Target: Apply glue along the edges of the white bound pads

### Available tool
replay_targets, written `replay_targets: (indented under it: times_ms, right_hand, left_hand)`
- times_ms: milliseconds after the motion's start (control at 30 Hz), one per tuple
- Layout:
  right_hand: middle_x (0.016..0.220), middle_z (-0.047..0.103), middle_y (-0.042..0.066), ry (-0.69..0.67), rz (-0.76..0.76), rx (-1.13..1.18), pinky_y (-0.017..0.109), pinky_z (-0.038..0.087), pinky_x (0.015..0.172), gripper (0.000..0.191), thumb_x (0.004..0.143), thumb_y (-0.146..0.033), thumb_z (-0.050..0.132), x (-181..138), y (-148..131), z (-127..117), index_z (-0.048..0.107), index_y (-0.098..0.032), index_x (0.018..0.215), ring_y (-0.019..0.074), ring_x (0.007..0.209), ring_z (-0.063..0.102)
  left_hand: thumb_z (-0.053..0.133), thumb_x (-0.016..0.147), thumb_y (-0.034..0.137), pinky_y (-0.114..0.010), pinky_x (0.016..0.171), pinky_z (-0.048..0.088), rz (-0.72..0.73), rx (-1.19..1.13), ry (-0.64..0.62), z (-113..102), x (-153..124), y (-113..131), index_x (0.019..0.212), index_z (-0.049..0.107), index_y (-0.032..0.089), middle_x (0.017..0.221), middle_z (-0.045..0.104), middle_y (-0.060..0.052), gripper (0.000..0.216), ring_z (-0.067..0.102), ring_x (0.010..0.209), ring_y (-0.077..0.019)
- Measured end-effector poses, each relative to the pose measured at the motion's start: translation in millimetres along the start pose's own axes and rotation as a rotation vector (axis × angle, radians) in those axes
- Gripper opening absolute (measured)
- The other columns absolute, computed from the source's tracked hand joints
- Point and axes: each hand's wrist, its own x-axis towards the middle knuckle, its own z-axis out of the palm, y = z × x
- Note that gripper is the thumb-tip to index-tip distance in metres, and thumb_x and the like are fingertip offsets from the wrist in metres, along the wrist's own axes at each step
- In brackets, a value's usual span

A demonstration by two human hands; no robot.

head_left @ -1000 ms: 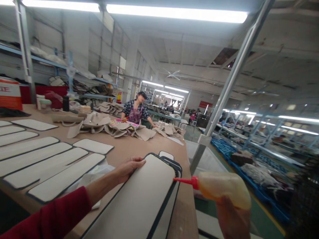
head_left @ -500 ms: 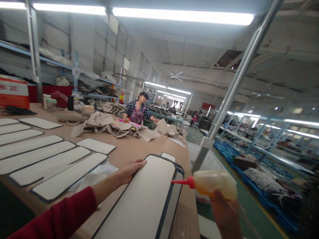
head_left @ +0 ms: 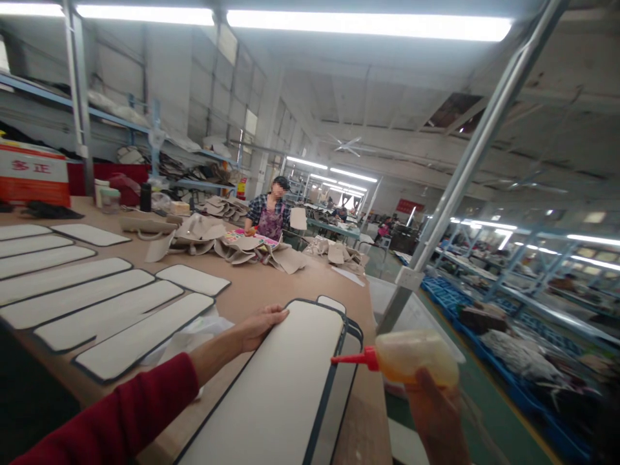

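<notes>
My left hand [head_left: 259, 325] lies on the left edge of a long white panel with dark trim [head_left: 285, 387], fingers resting flat along its rim. That panel tops a small stack at the table's right end. My right hand [head_left: 436, 416] is wrapped round a soft yellowish squeeze bottle [head_left: 416, 356]. The bottle's red nozzle [head_left: 351, 358] points left and touches the panel's dark right edge. A red sleeve [head_left: 121, 420] covers my left forearm.
Several more white trimmed panels [head_left: 92, 310] lie in rows on the brown table [head_left: 271, 284]. Beige cut pieces [head_left: 232, 242] are heaped at the far end, where another person [head_left: 268, 210] works. A slanted metal post [head_left: 465, 174] stands right of the table, blue crates [head_left: 450, 297] beyond.
The view has shifted slightly. The bottle has dropped a little and its nozzle has stayed at the panel's right edge; my left hand has kept its place on the panel.
</notes>
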Motion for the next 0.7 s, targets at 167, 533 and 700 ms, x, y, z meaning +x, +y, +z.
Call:
replay_targets:
  times_ms: [167, 533, 700]
  right_hand:
    - [0.081, 0.07, 0.003, 0.051, 0.054, 0.022, 0.028, 0.056, 0.062, 0.079, 0.033, -0.035, 0.092, -4.0, -0.3, 1.7, 0.065, -0.025, 0.107, 0.02, 0.067, 0.066]
    - [0.087, 0.07, 0.004, 0.035, 0.051, 0.055, 0.032, 0.058, 0.06, 0.071, 0.037, -0.028, 0.092, -12.5, 4.3, 5.1, 0.066, -0.025, 0.103, 0.0223, 0.072, 0.067]
    - [0.091, 0.071, 0.002, -0.003, 0.06, 0.048, 0.03, 0.058, 0.07, 0.077, 0.035, -0.029, 0.092, -17.1, 2.6, 6.5, 0.064, -0.025, 0.107, 0.0202, 0.079, 0.067]
  left_hand:
    - [0.07, 0.077, 0.022, -0.021, 0.047, 0.046, -0.013, 0.002, 0.029, -0.3, 0.6, 2.0, 0.075, 0.049, 0.017, 0.057, 0.061, 0.003, 0.021, 0.055, 0.047, -0.01]
    - [0.074, 0.074, 0.029, -0.022, 0.048, 0.046, -0.004, 0.025, 0.024, -12.2, 8.3, -2.0, 0.074, 0.05, 0.017, 0.059, 0.061, 0.003, 0.027, 0.056, 0.048, -0.0107]
    - [0.072, 0.075, 0.027, -0.023, 0.05, 0.048, -0.007, 0.009, 0.015, -14.3, 10.0, -0.5, 0.074, 0.049, 0.017, 0.06, 0.061, 0.002, 0.025, 0.057, 0.049, -0.0112]
